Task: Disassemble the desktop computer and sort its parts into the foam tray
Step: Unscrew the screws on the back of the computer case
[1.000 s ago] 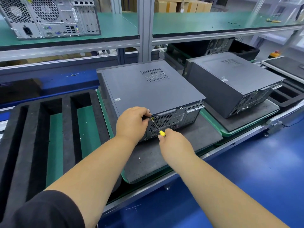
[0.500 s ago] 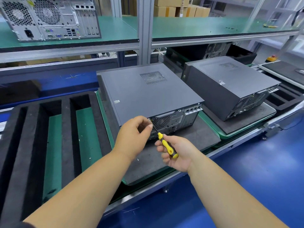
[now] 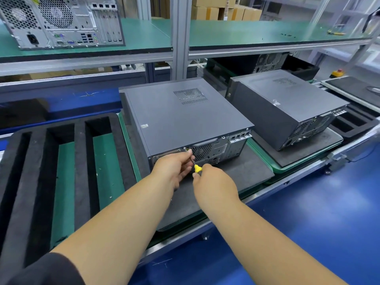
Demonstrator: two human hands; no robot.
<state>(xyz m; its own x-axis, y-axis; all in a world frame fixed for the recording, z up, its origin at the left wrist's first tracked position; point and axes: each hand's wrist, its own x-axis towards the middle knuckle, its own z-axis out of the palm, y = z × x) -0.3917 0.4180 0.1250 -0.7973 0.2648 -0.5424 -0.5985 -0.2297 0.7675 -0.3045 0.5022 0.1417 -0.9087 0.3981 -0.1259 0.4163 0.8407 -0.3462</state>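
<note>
Head view: a dark grey desktop computer [image 3: 181, 118] lies on its side on a dark foam mat [image 3: 242, 171], its rear panel turned toward the person. Both bare forearms reach in from the near edge and meet at the left end of that rear panel. The right hand [image 3: 213, 182] is curled round a yellow-handled screwdriver [image 3: 197, 168]; only the top of the handle and the thin metal shaft show past the knuckles. The shaft slants up and to the left, and its tip sits at a screw [image 3: 184, 149] near the upper edge of the rear panel, just left of the round fan grille. The left hand [image 3: 174, 167] has its fingertips pinched on the shaft close to the tip, with its back turned toward the camera.

Left of the computer, just beside the mat, lies the black foam tray [image 3: 80, 161] with long slots running near to far and green showing at the bottom of them. To the right, a second desktop computer [image 3: 285, 108] lies on its own mat, apart from the first. On the far left of the green upper shelf [image 3: 246, 36] stands a silver computer case [image 3: 59, 21], rear ports facing the camera. Cardboard boxes [image 3: 218, 11] stand behind the shelf. Blue floor fills the near right.
</note>
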